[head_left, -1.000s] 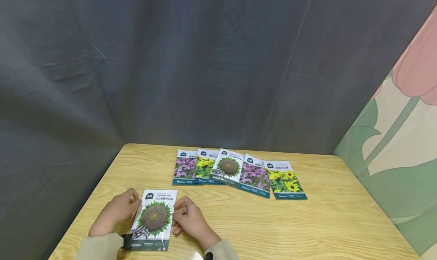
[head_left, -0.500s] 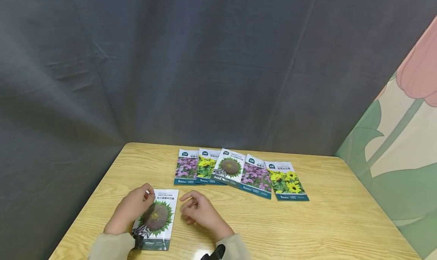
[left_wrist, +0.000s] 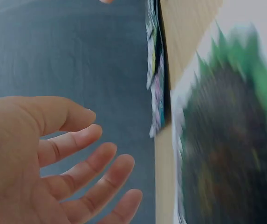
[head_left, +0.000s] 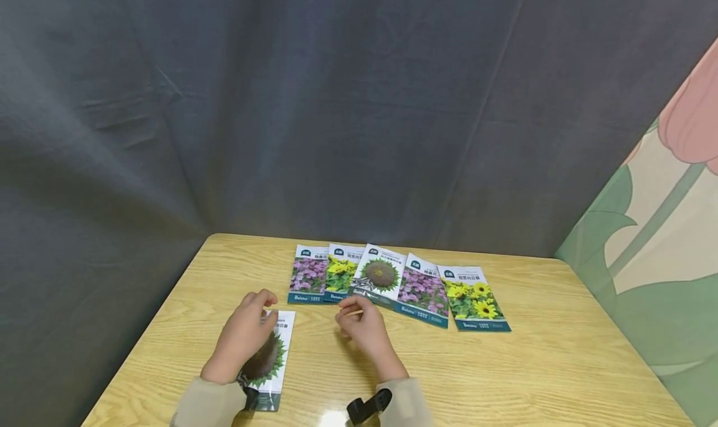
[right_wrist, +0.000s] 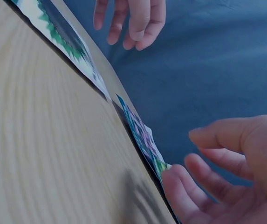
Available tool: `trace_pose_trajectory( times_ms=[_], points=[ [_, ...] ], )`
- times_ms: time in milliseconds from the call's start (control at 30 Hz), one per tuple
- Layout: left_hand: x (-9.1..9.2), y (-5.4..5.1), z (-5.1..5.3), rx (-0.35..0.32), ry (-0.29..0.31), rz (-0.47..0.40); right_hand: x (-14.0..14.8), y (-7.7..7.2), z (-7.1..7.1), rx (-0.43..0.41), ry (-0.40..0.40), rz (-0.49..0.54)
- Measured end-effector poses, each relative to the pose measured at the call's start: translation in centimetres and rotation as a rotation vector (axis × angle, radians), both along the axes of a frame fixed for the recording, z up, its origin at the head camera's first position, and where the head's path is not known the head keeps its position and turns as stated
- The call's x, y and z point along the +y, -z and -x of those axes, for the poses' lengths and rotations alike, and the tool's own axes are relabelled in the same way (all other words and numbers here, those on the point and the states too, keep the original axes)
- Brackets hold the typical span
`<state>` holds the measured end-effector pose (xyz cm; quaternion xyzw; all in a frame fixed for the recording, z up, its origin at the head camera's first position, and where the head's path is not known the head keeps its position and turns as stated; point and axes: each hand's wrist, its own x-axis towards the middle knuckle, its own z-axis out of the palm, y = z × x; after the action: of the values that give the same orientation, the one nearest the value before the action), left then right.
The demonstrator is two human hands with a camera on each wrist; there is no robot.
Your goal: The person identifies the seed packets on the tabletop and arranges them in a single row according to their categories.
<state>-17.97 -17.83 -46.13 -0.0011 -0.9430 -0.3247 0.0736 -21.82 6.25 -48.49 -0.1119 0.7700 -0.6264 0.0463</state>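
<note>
A white seed packet with a large sunflower head (head_left: 278, 352) lies flat near the table's front left. My left hand (head_left: 244, 335) hovers over its left part and hides much of it; in the left wrist view that hand (left_wrist: 72, 158) has loosely bent fingers and holds nothing. To the right, my right hand (head_left: 367, 335) is in the air just in front of the back row, its fingers relaxed with nothing between them. Nearest to it in that row are another sunflower-head packet (head_left: 381, 272) and a purple-flower packet (head_left: 423, 291).
The overlapping back row also has a purple-flower packet (head_left: 308, 276) and a yellow-flower packet (head_left: 339, 272) at left. A second yellow-flower packet (head_left: 475, 299) ends it at right. Behind the wooden table (head_left: 505, 377) hangs a dark grey cloth (head_left: 359, 115).
Both hands have left the edges of the front sunflower packet. The left has moved right over the packet, and the right has moved right and forward toward the row. The packet stays in place.
</note>
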Motion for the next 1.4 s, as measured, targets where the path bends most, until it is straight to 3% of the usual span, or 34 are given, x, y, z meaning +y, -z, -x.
trace_pose_trajectory(
  times_ms=[233,333,600,833,1033,1200,1400],
  points=[
    [3.0,-0.9,1.3,0.040,0.060,-0.001,1.3,-0.1,0.9,0.109,0.210,-0.070],
    [4.3,-1.0,2.0,0.034,0.074,-0.013,1.8,0.1,1.1,0.120,0.295,-0.073],
    [6.9,-0.8,3.7,0.088,0.054,0.075,3.0,0.1,1.4,0.138,0.463,-0.131],
    [9.4,-1.1,5.6,0.119,0.070,0.053,4.0,-0.2,1.9,0.102,0.519,-0.176],
    [11.1,0.4,6.7,0.070,0.144,0.011,4.5,-0.1,1.9,0.032,0.521,-0.146],
    [11.6,1.7,7.7,0.040,0.159,-0.008,4.8,-0.2,2.0,0.014,0.508,-0.125],
    [12.0,2.3,8.9,-0.024,0.181,-0.132,4.9,-0.1,2.2,0.013,0.507,-0.142]
  ],
)
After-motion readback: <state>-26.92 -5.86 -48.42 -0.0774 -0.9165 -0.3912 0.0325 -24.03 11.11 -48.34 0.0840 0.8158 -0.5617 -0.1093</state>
